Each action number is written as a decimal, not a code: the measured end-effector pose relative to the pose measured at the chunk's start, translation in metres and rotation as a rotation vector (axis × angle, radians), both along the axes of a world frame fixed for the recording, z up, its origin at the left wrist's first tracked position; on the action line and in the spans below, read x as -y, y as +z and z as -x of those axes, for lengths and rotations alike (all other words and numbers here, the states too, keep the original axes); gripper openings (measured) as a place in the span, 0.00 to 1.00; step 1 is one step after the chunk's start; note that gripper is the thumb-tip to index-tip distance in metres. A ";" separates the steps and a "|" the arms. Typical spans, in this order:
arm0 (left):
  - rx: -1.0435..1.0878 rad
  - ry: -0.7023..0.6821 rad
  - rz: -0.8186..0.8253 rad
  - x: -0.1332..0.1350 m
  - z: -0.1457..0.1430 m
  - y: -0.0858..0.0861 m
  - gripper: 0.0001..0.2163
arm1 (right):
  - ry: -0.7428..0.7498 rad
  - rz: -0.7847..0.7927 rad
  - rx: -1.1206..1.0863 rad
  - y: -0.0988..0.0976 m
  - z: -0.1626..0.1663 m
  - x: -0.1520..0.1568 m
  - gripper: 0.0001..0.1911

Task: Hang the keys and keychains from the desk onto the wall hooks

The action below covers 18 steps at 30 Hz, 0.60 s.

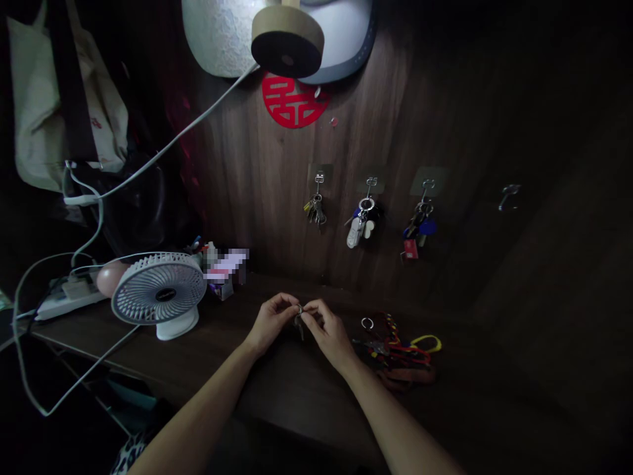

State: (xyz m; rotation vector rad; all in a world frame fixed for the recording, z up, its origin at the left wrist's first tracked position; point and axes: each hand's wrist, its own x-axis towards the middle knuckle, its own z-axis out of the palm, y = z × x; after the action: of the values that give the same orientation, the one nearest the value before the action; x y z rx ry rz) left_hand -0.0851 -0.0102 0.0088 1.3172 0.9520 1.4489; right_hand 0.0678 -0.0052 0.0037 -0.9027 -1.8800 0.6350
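Dark wood panelling [445, 132] backs a dim desk [222, 356]. At the desk's left end stands a white desk fan [158, 290]. Over the desk's middle the left hand [270, 324] and right hand [330, 335] meet, the fingertips of both pinched on a small key ring [299, 309] with keys dangling under it. A heap of coloured lanyards [403, 353] lies right of the right hand. On wall hooks above hang a small key bunch [315, 211], a white-fob bunch [361, 224] and a blue-tagged bunch [418, 234]. A loose metal ring [366, 322] lies just beside the lanyards
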 end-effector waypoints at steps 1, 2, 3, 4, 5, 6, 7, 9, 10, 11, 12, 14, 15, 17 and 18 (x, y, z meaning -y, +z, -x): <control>-0.027 0.010 -0.023 0.000 -0.001 0.000 0.09 | -0.030 -0.039 0.003 -0.001 0.000 -0.001 0.07; -0.055 0.021 -0.045 0.000 -0.001 -0.001 0.08 | -0.065 -0.080 0.009 -0.002 0.000 -0.002 0.06; -0.081 0.031 -0.065 0.000 -0.002 -0.001 0.08 | -0.095 -0.117 0.018 -0.003 0.001 -0.004 0.05; -0.102 0.040 -0.083 -0.001 -0.002 -0.002 0.07 | -0.118 -0.146 0.025 -0.003 0.001 -0.004 0.04; -0.116 0.046 -0.098 -0.002 -0.003 -0.003 0.07 | -0.135 -0.167 0.029 -0.004 0.002 -0.005 0.02; -0.120 0.047 -0.108 -0.002 -0.003 -0.003 0.07 | -0.148 -0.182 0.033 -0.004 0.003 -0.006 0.02; -0.116 0.044 -0.115 -0.003 -0.003 -0.004 0.07 | -0.158 -0.195 0.035 -0.005 0.003 -0.006 0.02; -0.099 0.034 -0.118 -0.004 -0.003 -0.005 0.08 | -0.168 -0.213 0.038 -0.005 0.004 -0.006 0.03; -0.095 0.029 -0.118 -0.004 -0.003 -0.006 0.08 | -0.169 -0.221 0.038 -0.006 0.005 -0.007 0.03; -0.102 0.027 -0.118 -0.003 -0.003 -0.006 0.08 | -0.169 -0.228 0.040 -0.006 0.005 -0.007 0.04; -0.119 0.028 -0.120 -0.003 -0.003 -0.005 0.08 | -0.167 -0.233 0.043 -0.006 0.004 -0.007 0.04; -0.168 0.029 -0.129 -0.001 -0.003 -0.004 0.08 | -0.168 -0.242 0.050 -0.006 0.004 -0.008 0.05; -0.189 0.024 -0.134 0.000 -0.003 -0.003 0.08 | -0.172 -0.245 0.052 -0.006 0.003 -0.008 0.05; -0.210 0.008 -0.138 0.002 -0.003 -0.002 0.08 | -0.194 -0.254 0.044 -0.005 0.001 -0.009 0.05; -0.212 0.005 -0.138 0.002 -0.003 -0.002 0.09 | -0.208 -0.258 0.032 -0.005 0.000 -0.010 0.05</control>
State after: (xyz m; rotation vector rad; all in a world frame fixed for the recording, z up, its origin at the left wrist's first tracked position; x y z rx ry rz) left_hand -0.0826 -0.0124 0.0072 1.5959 1.0060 1.4188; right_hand 0.0682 0.0046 -0.0011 -0.9264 -1.8153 0.2469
